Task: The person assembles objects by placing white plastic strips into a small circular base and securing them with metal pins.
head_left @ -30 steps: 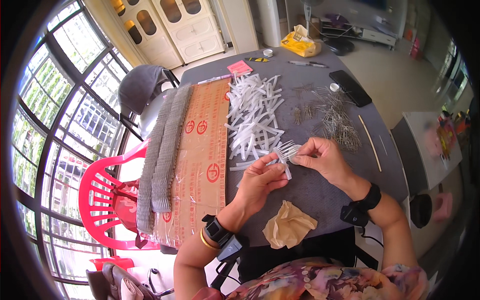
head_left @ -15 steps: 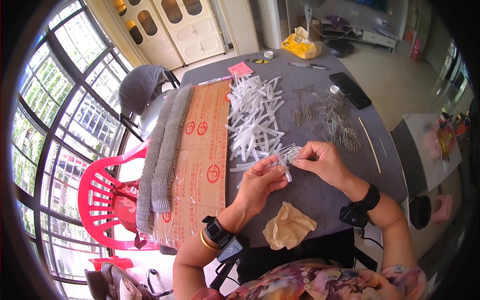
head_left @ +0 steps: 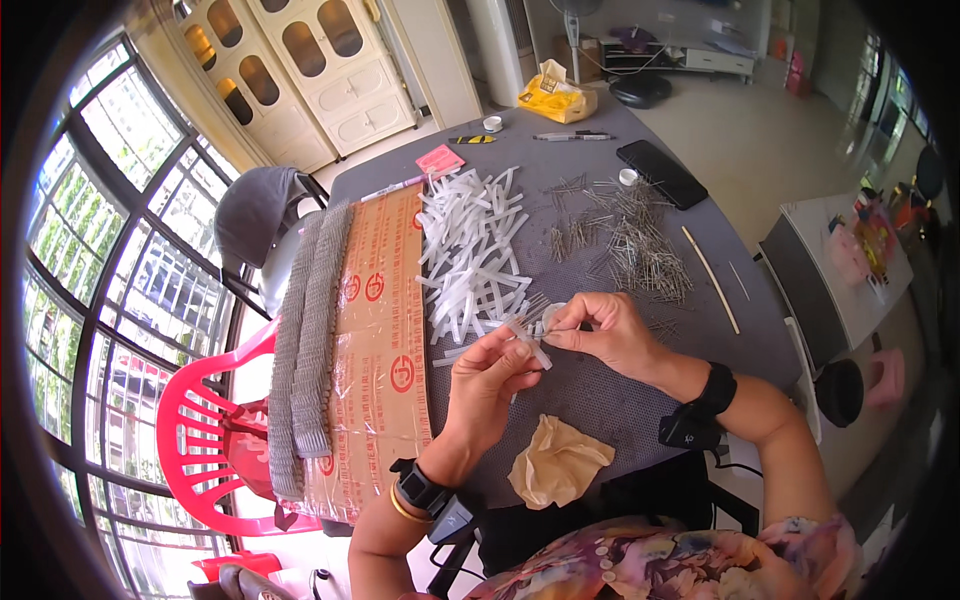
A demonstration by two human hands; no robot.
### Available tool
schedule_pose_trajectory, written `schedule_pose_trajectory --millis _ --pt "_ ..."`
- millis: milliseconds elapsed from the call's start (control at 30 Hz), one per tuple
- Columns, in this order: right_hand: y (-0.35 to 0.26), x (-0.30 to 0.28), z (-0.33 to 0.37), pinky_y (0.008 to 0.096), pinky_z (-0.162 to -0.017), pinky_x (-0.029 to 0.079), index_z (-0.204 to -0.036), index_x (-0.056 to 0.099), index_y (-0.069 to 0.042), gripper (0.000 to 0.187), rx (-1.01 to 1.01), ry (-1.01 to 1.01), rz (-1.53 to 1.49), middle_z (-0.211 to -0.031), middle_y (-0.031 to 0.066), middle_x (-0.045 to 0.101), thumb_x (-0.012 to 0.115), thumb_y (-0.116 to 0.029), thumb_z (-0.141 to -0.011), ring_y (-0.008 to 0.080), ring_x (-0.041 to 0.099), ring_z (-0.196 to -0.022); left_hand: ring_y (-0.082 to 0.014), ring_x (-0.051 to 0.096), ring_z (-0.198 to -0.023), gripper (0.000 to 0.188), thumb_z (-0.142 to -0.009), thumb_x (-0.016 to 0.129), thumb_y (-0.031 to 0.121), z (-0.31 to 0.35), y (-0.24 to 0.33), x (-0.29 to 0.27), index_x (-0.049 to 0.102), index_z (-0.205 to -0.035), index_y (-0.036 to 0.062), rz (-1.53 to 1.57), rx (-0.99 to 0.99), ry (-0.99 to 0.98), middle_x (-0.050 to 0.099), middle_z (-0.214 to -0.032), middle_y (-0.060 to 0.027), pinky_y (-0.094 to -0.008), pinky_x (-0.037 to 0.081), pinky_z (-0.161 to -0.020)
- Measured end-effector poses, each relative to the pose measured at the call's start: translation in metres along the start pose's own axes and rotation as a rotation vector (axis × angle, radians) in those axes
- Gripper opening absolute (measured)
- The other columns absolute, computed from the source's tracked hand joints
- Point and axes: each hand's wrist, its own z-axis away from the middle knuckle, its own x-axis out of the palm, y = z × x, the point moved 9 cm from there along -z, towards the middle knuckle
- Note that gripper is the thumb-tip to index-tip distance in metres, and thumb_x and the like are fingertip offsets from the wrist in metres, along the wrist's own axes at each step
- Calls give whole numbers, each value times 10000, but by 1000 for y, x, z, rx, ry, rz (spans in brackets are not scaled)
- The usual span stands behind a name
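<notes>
A short white plastic strip is pinched between the thumb and fingers of my left hand. Several thin metal pins stick out from it in a row, pointing away from me. My right hand comes in from the right, its thumb and forefinger closed on a thin metal pin at the strip; the fingertips partly hide it. Beyond my hands lies a heap of similar white strips. A loose pile of metal pins is spread at the far right, with smaller bunches beside it.
Stacked rows of finished-looking grey pieces lie along a brown cardboard sheet on the left. Crumpled brown paper is close to me. A thin wooden stick, a black phone and a yellow bag rest farther away.
The view has shifted, so the table things appear farther left. Both hands keep their pinch at the strip, the right fingertips close against the pins.
</notes>
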Motion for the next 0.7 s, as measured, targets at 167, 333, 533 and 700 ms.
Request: schedule_pose_trajectory --millis 167,333,533,700 --pt "7 -3 4 227 -609 437 -687 561 -13 135 99 31 -22 -735 48 617 668 -83 -731 74 547 -697 -169 628 -715 139 -788 601 5 2 4 -1 612 -920 46 -225 84 5 632 -819 -78 -238 522 -572" --pt "-8 4 1 249 -618 450 -808 551 1 220 -87 -131 221 -740 61 599 702 -112 -697 87 535 -669 -146 618 -724 150 -791 608 18 -1 3 1 607 -940 30 -300 108 -12 624 -831 -64 -232 520 -590" --pt "-43 -59 -4 318 -642 471 -950 518 -20 439 12 -307 892 -866 109 606 740 -193 -613 222 603 -718 -133 613 -701 180 -792 605 25 -4 3 -6 586 -968 62 -260 61 19 622 -822 -48 -229 529 -576" --pt "-22 -83 24 302 -603 461 -933 528 -23 419 11 -392 1088 -800 76 590 739 -166 -600 188 583 -676 -134 609 -690 199 -795 602 25 -7 2 -3 579 -989 64 -271 63 -23 620 -816 -49 -236 533 -580"
